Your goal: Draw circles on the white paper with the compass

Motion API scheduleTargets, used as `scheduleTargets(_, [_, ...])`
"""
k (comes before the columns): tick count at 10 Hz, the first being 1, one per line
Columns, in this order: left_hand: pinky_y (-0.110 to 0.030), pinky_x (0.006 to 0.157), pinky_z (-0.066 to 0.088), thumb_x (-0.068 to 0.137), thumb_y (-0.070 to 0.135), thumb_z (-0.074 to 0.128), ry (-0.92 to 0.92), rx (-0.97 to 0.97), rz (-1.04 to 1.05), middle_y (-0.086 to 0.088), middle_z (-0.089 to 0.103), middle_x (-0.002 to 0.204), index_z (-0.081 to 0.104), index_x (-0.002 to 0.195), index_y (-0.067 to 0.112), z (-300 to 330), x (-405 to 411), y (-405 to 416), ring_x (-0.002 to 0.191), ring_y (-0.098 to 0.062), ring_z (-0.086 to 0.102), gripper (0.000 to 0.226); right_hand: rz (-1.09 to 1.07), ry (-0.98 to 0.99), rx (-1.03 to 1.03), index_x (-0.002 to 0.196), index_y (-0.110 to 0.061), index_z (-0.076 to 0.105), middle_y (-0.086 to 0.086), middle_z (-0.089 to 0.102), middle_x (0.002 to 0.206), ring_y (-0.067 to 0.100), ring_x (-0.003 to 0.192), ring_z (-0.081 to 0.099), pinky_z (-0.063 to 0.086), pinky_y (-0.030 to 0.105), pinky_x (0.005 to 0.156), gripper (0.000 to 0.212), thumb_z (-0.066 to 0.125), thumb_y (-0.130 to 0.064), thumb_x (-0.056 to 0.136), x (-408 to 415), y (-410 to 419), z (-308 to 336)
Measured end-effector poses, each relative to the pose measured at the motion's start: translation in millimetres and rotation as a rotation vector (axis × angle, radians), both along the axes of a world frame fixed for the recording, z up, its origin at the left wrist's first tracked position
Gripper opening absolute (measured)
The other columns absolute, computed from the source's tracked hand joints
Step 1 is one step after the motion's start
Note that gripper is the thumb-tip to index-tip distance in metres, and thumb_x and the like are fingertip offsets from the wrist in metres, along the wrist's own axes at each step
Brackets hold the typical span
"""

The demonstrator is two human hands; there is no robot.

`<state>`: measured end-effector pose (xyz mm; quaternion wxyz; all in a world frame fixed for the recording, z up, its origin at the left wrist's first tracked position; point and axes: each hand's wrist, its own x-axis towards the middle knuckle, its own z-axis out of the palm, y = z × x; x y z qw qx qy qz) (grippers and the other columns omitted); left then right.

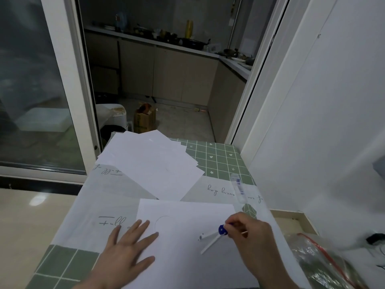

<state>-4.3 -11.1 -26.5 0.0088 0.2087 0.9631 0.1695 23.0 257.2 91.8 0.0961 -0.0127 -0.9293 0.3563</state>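
Note:
A sheet of white paper [187, 243] lies on the table in front of me, with a faint partial pencil arc [161, 221] near its upper left. My left hand [125, 253] rests flat on the paper's left edge, fingers spread. My right hand [250, 236] pinches the top of a compass [212, 238] with white legs and a blue hinge. The compass legs are spread, tilted to the left, and their tips are at the paper's middle.
A loose stack of white sheets [150, 163] lies further back on the table [218, 159], which has a green-checked cloth. A clear plastic case [237, 186] lies at the right edge. A crinkled plastic bag [325, 265] sits at the lower right, next to the wall.

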Motion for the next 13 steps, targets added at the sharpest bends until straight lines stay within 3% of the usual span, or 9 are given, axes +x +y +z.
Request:
scheduleTargets(2, [-0.03,0.103,0.002,0.088,0.066,0.013,0.054,0.009,0.021,-0.004,0.056,0.131,0.06,0.119,0.028,-7,-2,1,0.125,-0.015,0.032,0.068,0.085,-0.002,0.048,0.07,-0.023,0.064,-0.049,0.055,0.06,-0.006,0.069,0.061,0.053,0.024,0.064,0.015,0.066,-0.013,0.081,-7,-30,-16])
scheduleTargets(3, [-0.031,0.104,0.002,0.086,0.067,0.015,0.089,0.004,0.038,-0.002,0.056,0.132,0.06,0.119,0.027,-10,-1,0,0.127,-0.017,0.038,0.068,0.118,-0.02,0.076,0.075,-0.024,0.063,-0.032,0.054,0.053,0.004,0.069,0.061,0.053,0.028,0.069,0.011,0.062,-0.018,0.084,-11,-45,-22])
scheduleTargets(4, [-0.032,0.103,0.002,0.084,0.064,0.031,0.083,-0.033,0.042,-0.002,0.058,0.13,0.062,0.117,0.027,-9,-1,1,0.123,-0.022,0.047,0.059,0.14,-0.042,0.101,0.078,-0.023,0.062,-0.029,0.049,0.062,0.009,0.074,0.06,0.051,0.03,0.072,0.01,0.058,-0.02,0.086,-13,-52,-27])
scheduleTargets(5, [-0.031,0.103,0.002,0.079,0.06,0.04,0.102,-0.045,0.046,-0.002,0.058,0.129,0.062,0.117,0.027,-9,-2,1,0.122,-0.023,0.048,0.054,0.149,-0.079,0.138,0.083,-0.022,0.062,-0.017,0.06,0.075,0.014,0.08,0.059,0.05,0.032,0.077,0.009,0.054,-0.022,0.088,-14,-55,-29])
scheduleTargets(7, [-0.032,0.103,0.002,0.078,0.059,0.041,0.13,-0.062,0.035,-0.001,0.058,0.129,0.062,0.116,0.027,-10,-2,2,0.122,-0.023,0.048,0.054,0.154,-0.086,0.196,0.087,-0.021,0.061,-0.006,0.064,0.091,0.014,0.085,0.058,0.049,0.032,0.078,0.01,0.051,-0.023,0.09,-13,-55,-32])
scheduleTargets(9, [-0.032,0.103,0.001,0.079,0.059,0.041,0.134,-0.056,0.038,-0.001,0.058,0.13,0.062,0.117,0.027,-10,-2,2,0.122,-0.023,0.048,0.054,0.174,-0.039,0.189,0.086,-0.015,0.066,0.001,0.064,0.094,0.014,0.083,0.059,0.049,0.031,0.076,0.017,0.05,-0.018,0.091,-15,-58,-31])
scheduleTargets(11, [-0.032,0.103,0.002,0.079,0.058,0.04,0.136,-0.063,0.04,-0.001,0.058,0.13,0.062,0.117,0.027,-9,-2,1,0.122,-0.023,0.048,0.054,0.133,-0.009,0.15,0.105,-0.017,0.063,-0.001,0.067,0.098,0.012,0.088,0.06,0.047,0.024,0.08,0.018,0.051,-0.017,0.091,-17,-60,-35])
scheduleTargets(12, [-0.032,0.103,0.001,0.079,0.058,0.041,0.133,-0.058,0.042,-0.001,0.057,0.13,0.062,0.117,0.027,-9,-2,2,0.123,-0.023,0.047,0.054,0.116,0.0,0.142,0.089,-0.015,0.064,0.0,0.068,0.088,0.015,0.079,0.06,0.05,0.032,0.077,0.009,0.055,-0.016,0.088,-17,-60,-34])
scheduleTargets(13, [-0.032,0.103,0.001,0.078,0.058,0.041,0.131,-0.067,0.041,-0.001,0.058,0.129,0.062,0.116,0.027,-9,-1,2,0.122,-0.023,0.048,0.053,0.113,0.057,0.16,0.087,-0.014,0.065,0.0,0.069,0.085,0.013,0.073,0.058,0.049,0.025,0.071,0.008,0.057,-0.016,0.088,-20,-59,-33])
